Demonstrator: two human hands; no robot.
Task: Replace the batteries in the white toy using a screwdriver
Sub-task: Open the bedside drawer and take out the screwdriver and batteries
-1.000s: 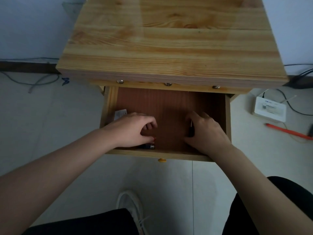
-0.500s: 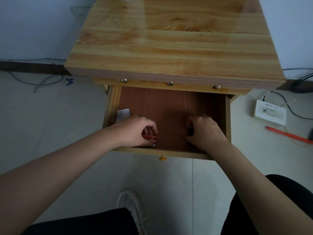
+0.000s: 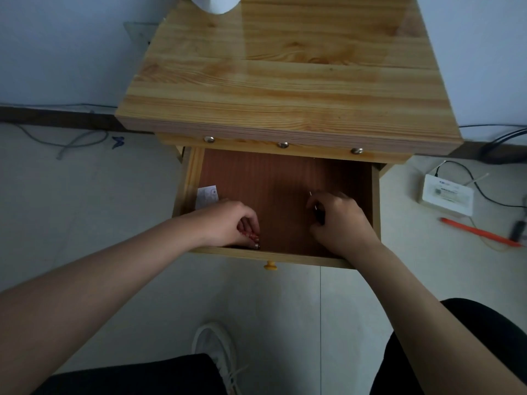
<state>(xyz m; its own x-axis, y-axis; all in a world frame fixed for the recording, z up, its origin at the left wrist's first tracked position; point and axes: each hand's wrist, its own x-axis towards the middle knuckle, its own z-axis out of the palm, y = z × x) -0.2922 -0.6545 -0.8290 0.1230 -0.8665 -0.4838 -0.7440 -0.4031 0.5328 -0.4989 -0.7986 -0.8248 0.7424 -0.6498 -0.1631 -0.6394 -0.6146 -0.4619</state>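
Observation:
Both hands are inside the open drawer (image 3: 376, 201) of a small wooden table (image 3: 285, 89). My left hand (image 3: 228, 225) is curled around batteries (image 3: 253, 242) with red and dark ends at the drawer's front left. My right hand (image 3: 339, 220) grips a small screwdriver (image 3: 317, 208); its dark handle and thin metal tip stick out past the fingers. A white object (image 3: 215, 2), perhaps the toy, shows only partly at the table's far edge.
A paper slip (image 3: 206, 195) lies in the drawer's left corner. The drawer has a yellow knob (image 3: 270, 265). On the floor to the right are a white box with cables (image 3: 446, 195) and an orange pen (image 3: 479, 232). My shoe (image 3: 216, 354) and knees are below.
My left hand has closed over the batteries that lay at the drawer front. My right hand has lifted the screwdriver, whose tip now shows. The view has tilted up, bringing in the white object.

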